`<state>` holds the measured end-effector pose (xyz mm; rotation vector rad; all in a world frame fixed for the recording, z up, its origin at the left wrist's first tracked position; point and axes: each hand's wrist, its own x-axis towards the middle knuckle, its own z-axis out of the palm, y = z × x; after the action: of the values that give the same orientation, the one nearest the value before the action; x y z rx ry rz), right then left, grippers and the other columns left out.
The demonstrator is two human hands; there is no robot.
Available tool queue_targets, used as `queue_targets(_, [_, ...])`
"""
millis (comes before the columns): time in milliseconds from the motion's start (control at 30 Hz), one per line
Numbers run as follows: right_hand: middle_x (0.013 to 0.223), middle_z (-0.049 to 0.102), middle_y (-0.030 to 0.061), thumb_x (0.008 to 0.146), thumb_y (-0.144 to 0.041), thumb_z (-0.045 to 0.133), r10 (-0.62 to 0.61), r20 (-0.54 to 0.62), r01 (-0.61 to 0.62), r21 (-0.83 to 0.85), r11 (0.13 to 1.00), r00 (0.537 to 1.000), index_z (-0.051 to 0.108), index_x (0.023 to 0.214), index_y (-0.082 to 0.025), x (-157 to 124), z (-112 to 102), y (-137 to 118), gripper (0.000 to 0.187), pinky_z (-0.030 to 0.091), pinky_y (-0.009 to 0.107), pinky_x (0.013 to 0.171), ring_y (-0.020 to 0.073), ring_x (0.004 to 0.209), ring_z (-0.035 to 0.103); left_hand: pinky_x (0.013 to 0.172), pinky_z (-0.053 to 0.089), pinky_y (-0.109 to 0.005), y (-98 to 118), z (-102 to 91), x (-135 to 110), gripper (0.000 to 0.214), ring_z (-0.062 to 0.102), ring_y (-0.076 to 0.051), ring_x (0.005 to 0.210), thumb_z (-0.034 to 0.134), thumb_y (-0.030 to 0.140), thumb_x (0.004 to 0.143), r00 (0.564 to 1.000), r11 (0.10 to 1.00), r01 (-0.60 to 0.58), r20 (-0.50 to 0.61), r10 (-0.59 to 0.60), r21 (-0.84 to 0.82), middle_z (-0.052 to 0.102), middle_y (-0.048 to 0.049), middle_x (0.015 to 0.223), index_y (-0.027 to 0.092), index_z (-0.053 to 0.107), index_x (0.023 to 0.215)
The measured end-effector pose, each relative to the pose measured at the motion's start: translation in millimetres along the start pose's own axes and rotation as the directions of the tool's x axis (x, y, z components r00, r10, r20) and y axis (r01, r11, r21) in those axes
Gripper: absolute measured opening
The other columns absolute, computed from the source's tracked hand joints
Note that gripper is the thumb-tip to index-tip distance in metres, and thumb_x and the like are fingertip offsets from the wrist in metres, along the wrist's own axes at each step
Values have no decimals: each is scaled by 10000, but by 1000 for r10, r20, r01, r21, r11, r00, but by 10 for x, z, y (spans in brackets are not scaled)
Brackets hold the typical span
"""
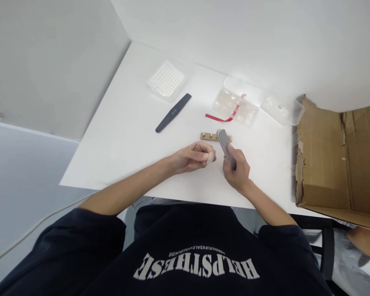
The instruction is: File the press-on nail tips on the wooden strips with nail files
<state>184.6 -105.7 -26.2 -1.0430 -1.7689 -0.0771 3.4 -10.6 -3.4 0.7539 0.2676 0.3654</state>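
Observation:
My left hand [195,157] rests on the white table [126,135], fingers pinched together on a small pale piece at the fingertips, too small to name. My right hand [237,167] is closed round a grey nail file [223,141], which points up and away from me. The file's tip lies over a small wooden strip [207,136] with metal studs, just beyond both hands.
A black nail file [173,112] lies further back. A clear box with a white grid [167,79], a clear tray [234,105] with a red strip [222,119], and a clear tub [282,110] sit behind. A cardboard box [339,160] stands right. Another person's hand [365,241] shows lower right.

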Motion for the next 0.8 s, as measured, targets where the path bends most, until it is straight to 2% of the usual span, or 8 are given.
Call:
queue_targets(100, [931, 704, 49, 1007, -89, 524, -123, -1, 123, 28, 992, 992, 379, 1661, -251, 8, -7, -7, 689, 598, 247, 559, 173, 772, 679, 302, 141, -169, -3, 3, 5, 371, 301, -30, 394, 962, 426, 647, 1000, 1000, 11, 5, -11, -25, 547, 3, 565, 129, 742, 672])
queue_targets(133, [933, 706, 46, 1010, -86, 518, -117, 28, 116, 29, 993, 993, 382, 1658, -261, 5, -7, -8, 685, 591, 242, 553, 169, 761, 674, 298, 138, -168, -5, 3, 6, 374, 296, -28, 389, 965, 427, 642, 1000, 999, 17, 5, -16, -28, 548, 6, 563, 127, 746, 677])
queue_targets(233, [946, 707, 39, 1023, -89, 498, 35, 56, -38, 36, 999, 998, 370, 1652, -292, -5, -8, -12, 673, 591, 251, 568, 164, 735, 650, 308, 155, -156, -13, 3, 8, 387, 325, -36, 420, 955, 427, 674, 1000, 1000, 16, -21, -16, -6, 509, 8, 543, 118, 726, 632])
queue_targets(367, [954, 710, 51, 1011, -78, 511, -85, 50, 83, 49, 995, 995, 362, 1664, -269, 2, -12, -21, 697, 597, 248, 584, 173, 784, 676, 306, 164, -163, -25, 5, 13, 367, 335, -37, 400, 973, 418, 635, 999, 1000, 24, -25, -24, -9, 556, 0, 554, 130, 749, 669])
queue_targets(500, [941, 699, 44, 1024, -83, 494, 54, 69, -54, -6, 999, 996, 348, 1668, -282, 16, -18, -9, 690, 626, 269, 626, 170, 774, 668, 326, 188, -159, -2, 14, 12, 396, 335, -34, 418, 956, 440, 686, 1000, 1000, -5, -25, 6, 28, 514, 7, 539, 120, 728, 632])
queue_targets(600, [939, 696, 38, 1013, -76, 488, -35, 75, 36, -17, 999, 997, 318, 1681, -312, 16, -19, -1, 729, 614, 255, 601, 166, 764, 670, 309, 170, -166, 36, 9, 1, 362, 323, -23, 384, 952, 424, 698, 1000, 999, -16, -15, 17, 47, 563, 4, 572, 119, 758, 707])
queue_targets(733, [914, 674, 28, 1032, -89, 470, 86, 97, -80, -62, 995, 992, 331, 1680, -313, 38, -32, -7, 700, 627, 275, 630, 161, 740, 645, 316, 192, -170, 78, -19, -20, 281, 340, -12, 366, 923, 365, 758, 992, 985, -90, -70, 101, 147, 635, -11, 638, 122, 782, 766])
queue_targets(800, [916, 679, 36, 1033, -87, 473, 69, 71, -63, -82, 995, 995, 326, 1685, -304, 47, -41, -14, 703, 627, 277, 644, 165, 757, 652, 324, 206, -174, 85, -29, -25, 271, 347, -15, 363, 918, 359, 770, 985, 971, -123, -96, 145, 205, 633, -11, 628, 123, 785, 761])
